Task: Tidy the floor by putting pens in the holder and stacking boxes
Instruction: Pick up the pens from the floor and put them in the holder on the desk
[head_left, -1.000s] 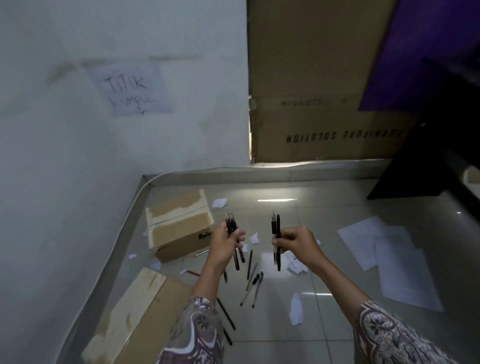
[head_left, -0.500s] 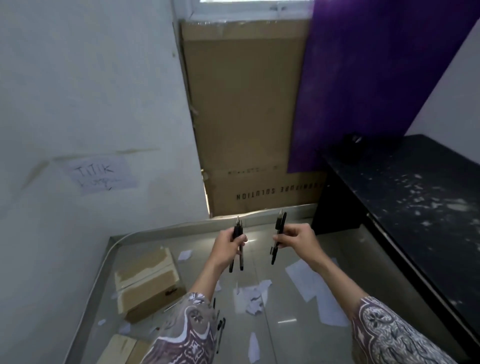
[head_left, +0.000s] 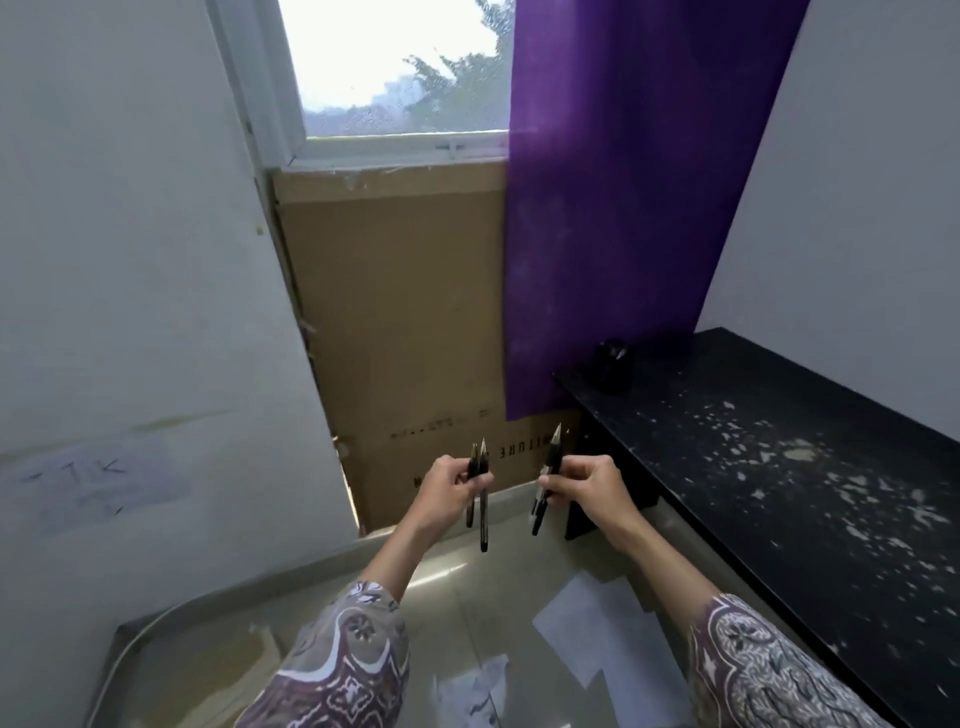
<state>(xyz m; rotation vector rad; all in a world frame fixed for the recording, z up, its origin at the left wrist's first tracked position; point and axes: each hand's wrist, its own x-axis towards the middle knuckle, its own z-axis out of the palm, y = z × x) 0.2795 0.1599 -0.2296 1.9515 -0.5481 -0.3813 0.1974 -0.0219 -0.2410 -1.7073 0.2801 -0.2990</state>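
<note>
My left hand (head_left: 445, 487) grips a small bunch of black pens (head_left: 482, 512), held upright in front of me with their tips up. Level with it, my right hand (head_left: 587, 486) grips another pair of black pens (head_left: 546, 480) the same way. Both hands hang in the air above the floor, a short gap between them. A dark pen holder (head_left: 613, 364) stands at the far left corner of the black table (head_left: 779, 447), beyond and to the right of my right hand. The small boxes on the floor are out of view.
A large flat cardboard box (head_left: 400, 332) leans against the wall under the window. A purple curtain (head_left: 623, 197) hangs beside it. White paper sheets (head_left: 597, 623) lie on the tiled floor below my arms. The white wall (head_left: 130, 312) closes the left side.
The view has tilted up from the floor to the window and table. The small boxes and loose pens have dropped out of sight. Both hands still hold their pens, raised with the view.
</note>
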